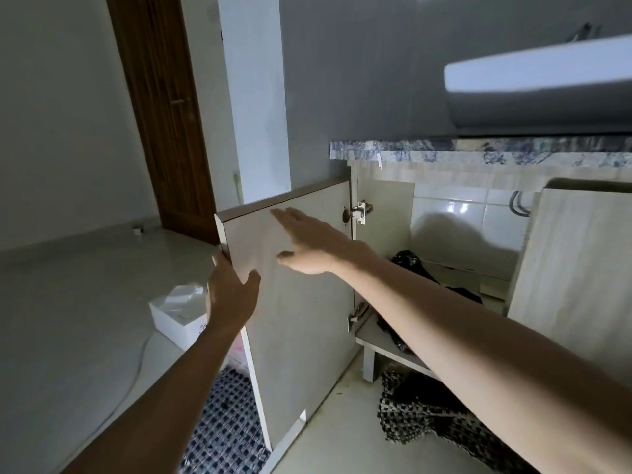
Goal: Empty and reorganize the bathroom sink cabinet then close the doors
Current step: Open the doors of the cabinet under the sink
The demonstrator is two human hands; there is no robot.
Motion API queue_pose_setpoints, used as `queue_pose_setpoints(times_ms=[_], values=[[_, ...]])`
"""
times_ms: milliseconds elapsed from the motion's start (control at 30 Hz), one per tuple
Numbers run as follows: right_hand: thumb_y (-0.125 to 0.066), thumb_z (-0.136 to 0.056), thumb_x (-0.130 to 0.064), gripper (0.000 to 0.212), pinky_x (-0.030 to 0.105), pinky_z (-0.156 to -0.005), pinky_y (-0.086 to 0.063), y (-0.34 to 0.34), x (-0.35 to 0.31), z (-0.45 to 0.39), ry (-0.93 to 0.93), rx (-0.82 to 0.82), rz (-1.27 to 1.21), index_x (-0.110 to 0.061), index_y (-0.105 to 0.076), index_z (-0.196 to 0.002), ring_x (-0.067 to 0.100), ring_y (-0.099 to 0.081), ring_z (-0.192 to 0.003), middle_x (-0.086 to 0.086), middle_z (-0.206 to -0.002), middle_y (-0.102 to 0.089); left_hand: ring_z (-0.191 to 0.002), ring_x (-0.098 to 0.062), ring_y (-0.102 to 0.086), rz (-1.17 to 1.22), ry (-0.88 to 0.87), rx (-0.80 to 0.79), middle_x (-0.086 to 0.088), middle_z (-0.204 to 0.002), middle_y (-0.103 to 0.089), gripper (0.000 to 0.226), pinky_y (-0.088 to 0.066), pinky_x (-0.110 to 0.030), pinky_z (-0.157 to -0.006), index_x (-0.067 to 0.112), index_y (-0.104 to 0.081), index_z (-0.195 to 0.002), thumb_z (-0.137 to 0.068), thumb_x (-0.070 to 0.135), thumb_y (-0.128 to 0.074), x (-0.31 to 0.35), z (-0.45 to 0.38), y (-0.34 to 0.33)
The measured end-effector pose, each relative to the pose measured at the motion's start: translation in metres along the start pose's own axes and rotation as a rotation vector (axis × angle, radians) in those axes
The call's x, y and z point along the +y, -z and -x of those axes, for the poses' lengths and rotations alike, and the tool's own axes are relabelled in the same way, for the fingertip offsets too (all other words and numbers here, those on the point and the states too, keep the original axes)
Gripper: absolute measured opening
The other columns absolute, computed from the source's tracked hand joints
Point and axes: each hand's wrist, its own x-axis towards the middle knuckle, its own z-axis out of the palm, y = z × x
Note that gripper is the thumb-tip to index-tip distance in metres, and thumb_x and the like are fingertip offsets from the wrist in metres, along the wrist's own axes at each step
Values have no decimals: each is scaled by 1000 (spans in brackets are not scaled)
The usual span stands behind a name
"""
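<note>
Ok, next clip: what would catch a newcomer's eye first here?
Both hands on the open left cabinet door: the left hand grips its outer edge, and the right hand lies flat on its inner face. Behind them, a black bag sits on the shelf inside, and the white sink looms top right.

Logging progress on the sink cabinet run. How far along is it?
Done: can't confirm; a black bag sits on the cabinet shelf, and a white box is out on the floor.
In hand: the left door is open, the left hand gripping its outer edge, the right hand flat on its inner face.
Left: both doors need closing; the right door is also open.
</note>
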Motion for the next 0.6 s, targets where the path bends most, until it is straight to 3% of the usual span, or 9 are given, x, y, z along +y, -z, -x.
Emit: queue_pose_setpoints(times_ms=[100,200,367,467,600], values=[[-58,-90,-26,78,39,-111,-34,10,22,12,-55,-13,36,-23,-10,-152,27,-32,-140,3,-158,-18,-111,-37,-55,37,54,48,-17,-127,-51,70,-50,-49,-93,9,-24,-141,-83,14,-63,0,-1,-9],[-58,-90,-29,79,36,-115,-26,20,48,29,-139,-47,88,-22,-9,-152,23,-24,-144,4,-159,-17,-126,-40,-42,78,112,91,-18,-142,-35,86,-42,-57,-102,9,-11,-148,-81,19,-64,-2,-5,-19],[-59,-90,-30,81,35,-116,-21,38,89,62,-313,-90,117,-22,-8,-152,21,-20,-145,3,-160,-15,-147,-35,-6,2,163,172,-16,-160,-3,93,-8,-55,-118,8,0,-152,-84,24,-61,9,-7,-33],[-59,-90,-32,80,34,-115,-22,49,106,82,-409,-103,143,-22,-10,-152,22,-21,-145,4,-159,-15,-148,-31,3,-50,-71,211,-15,-160,6,90,7,-50,-116,8,0,-152,-85,32,-55,36,9,-51],[-58,-90,-38,77,35,-115,-24,69,129,113,-528,-84,204,-23,-13,-151,21,-21,-144,1,-159,-15,-148,-27,-2,76,-356,-25,-16,-160,-1,87,6,-42,-117,4,-1,-152,-82,29,-48,74,28,-94]])
